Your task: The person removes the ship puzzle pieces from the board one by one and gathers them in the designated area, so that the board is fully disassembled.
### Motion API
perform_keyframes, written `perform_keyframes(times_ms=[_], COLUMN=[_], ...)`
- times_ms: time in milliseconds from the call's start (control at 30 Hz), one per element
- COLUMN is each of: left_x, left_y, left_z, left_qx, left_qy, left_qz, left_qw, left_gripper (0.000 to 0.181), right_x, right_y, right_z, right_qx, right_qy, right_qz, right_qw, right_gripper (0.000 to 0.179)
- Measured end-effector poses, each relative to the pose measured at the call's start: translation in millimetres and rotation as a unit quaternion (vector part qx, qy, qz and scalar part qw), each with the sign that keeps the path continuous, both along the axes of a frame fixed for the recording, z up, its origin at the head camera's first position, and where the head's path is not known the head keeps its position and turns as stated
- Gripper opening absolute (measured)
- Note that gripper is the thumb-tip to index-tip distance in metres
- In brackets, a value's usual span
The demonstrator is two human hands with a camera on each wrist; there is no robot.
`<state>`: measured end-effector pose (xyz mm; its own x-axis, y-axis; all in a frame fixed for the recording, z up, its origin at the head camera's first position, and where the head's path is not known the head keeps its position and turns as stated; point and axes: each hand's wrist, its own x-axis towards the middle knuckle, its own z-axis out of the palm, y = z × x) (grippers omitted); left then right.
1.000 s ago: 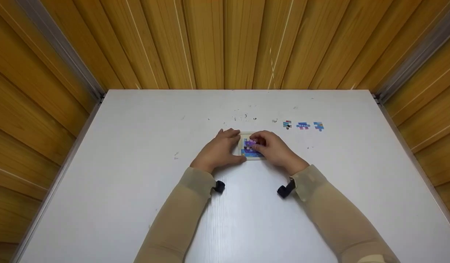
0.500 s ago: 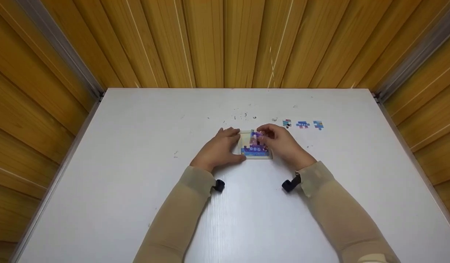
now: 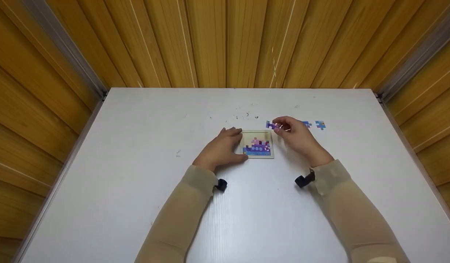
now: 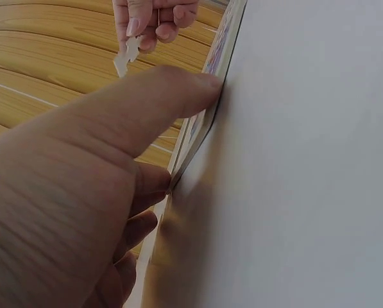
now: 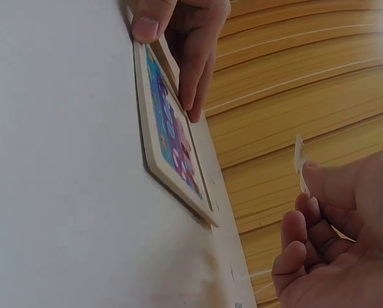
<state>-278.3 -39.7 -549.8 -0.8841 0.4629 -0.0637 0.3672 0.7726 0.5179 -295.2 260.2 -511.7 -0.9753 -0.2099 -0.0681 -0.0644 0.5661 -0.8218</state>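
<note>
A small square jigsaw tray (image 3: 257, 157) with a pale wooden rim lies flat on the table. Pieces at its near side form part of a purple boat on blue water; bare wood shows at the far side. My left hand (image 3: 224, 149) holds the tray by its left side, thumb at the near corner and fingers toward the far one. Off the tray's far right corner, my right hand (image 3: 299, 137) pinches a purple and blue puzzle piece (image 3: 270, 125) between thumb and fingertips. In the right wrist view this puzzle piece (image 5: 299, 157) is raised, seen edge-on.
Farther right lie a blue puzzle piece (image 3: 320, 124) and another piece (image 3: 306, 124) partly covered by my right hand. Dark scuffs (image 3: 247, 114) mark the white table (image 3: 155, 135) beyond the tray. A wood-patterned wall (image 3: 225, 44) stands at the far edge.
My right hand has lifted the purple puzzle piece away from the tray and carried it right and farther back, uncovering the tray. The left hand keeps its place on the tray.
</note>
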Motion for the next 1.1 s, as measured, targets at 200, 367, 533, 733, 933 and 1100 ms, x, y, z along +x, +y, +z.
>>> perform_keyframes(times_ms=[200, 367, 533, 733, 933, 1100], left_x=[2.1, 1.6, 0.9, 2.4, 1.5, 1.2], left_y=[2.8, 3.7, 4.0, 4.2, 3.3, 3.0], left_z=[2.4, 4.7, 4.2, 3.1, 2.7, 3.5], left_qx=[0.007, 0.010, 0.009, 0.008, 0.008, 0.010], left_qy=[-0.002, 0.000, 0.002, -0.008, -0.003, -0.004], left_qz=[0.002, 0.001, -0.005, -0.001, -0.006, -0.001], left_qw=[1.0000, 1.0000, 0.9999, 0.9999, 0.9999, 0.9999], left_gripper=[0.093, 0.092, 0.092, 0.093, 0.092, 0.092], right_x=[7.4, 9.7, 8.7, 8.5, 7.9, 8.0], right_y=[26.0, 41.1, 49.8, 60.3, 66.5, 67.4], right_z=[-1.3, -1.5, -3.7, -9.4, -13.5, -14.0], right_qx=[0.035, 0.046, 0.059, 0.088, 0.115, 0.137], right_qy=[0.030, 0.027, 0.013, -0.003, -0.022, -0.025], right_qz=[0.004, -0.004, -0.017, -0.016, -0.003, 0.010], right_qw=[0.9989, 0.9986, 0.9980, 0.9960, 0.9931, 0.9901], right_gripper=[0.040, 0.043, 0.042, 0.039, 0.038, 0.037])
